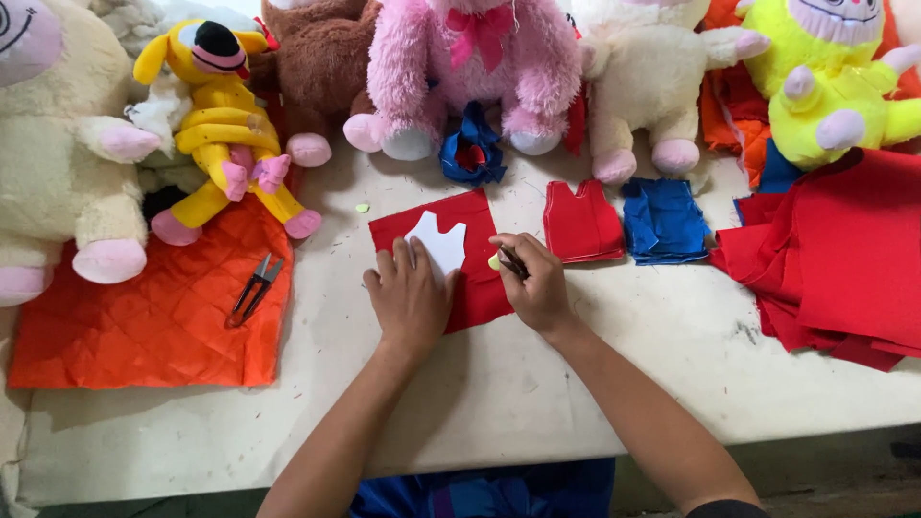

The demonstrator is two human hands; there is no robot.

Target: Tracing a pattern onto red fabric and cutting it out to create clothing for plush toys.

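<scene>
Head cam: left hand (pixel 411 299) lies flat, fingers spread, pinning a white template (pixel 439 244) onto red cloth (pixel 480 288) mid-table. Right hand (pixel 537 285) is closed round a dark pen (pixel 511 261) at the template's edge. The cloth looks thin and floppy, probably slides easily, so press it flat rather than pinch.

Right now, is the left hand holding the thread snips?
No: the left hand lies flat on the white paper pattern atop the red fabric, while the thread snips lie untouched on the orange quilted cloth.
</scene>
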